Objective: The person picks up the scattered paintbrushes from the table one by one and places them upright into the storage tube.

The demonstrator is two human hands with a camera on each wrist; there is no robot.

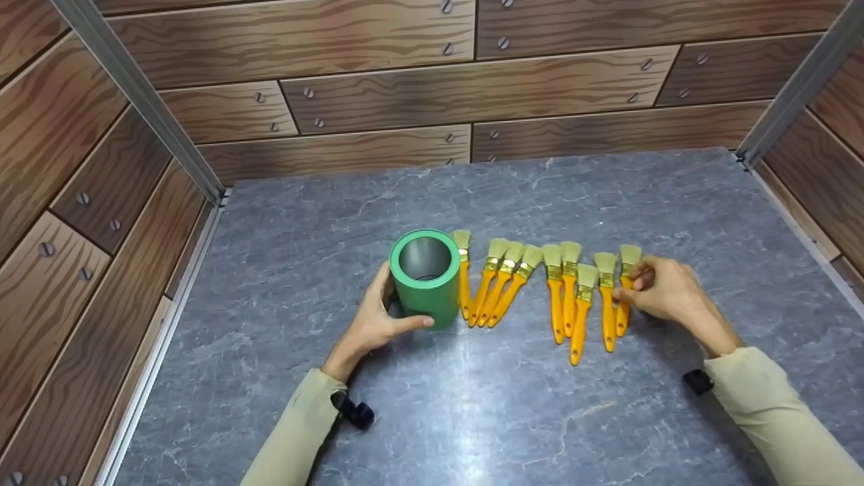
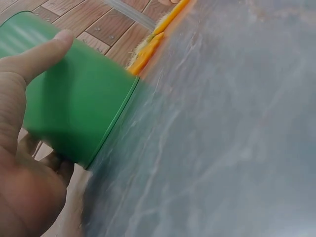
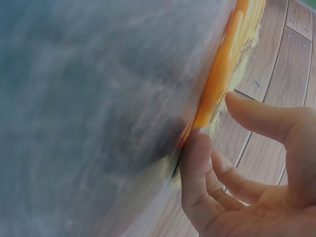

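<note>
A green cylindrical container [image 1: 432, 304] with a thick rim and a dark hollow inside stands on the table. My left hand [image 1: 379, 317] grips it from the left, thumb across its front; in the left wrist view the fingers go behind the green wall [image 2: 79, 98]. To its right lies a row of flat paintbrushes [image 1: 504, 280] with orange handles and pale bristles. At the right end my right hand [image 1: 665, 290] is around the outermost paintbrush [image 1: 624, 314]. In the right wrist view its thumb [image 3: 261, 116] and forefinger stand apart beside the orange handles [image 3: 222, 74].
The table [image 1: 513, 418] has a grey marbled top. Wood-patterned panels [image 1: 378, 94] close off the back and both sides, with metal posts [image 1: 148, 101] at the corners. Dark devices [image 1: 352, 410] are strapped at both wrists.
</note>
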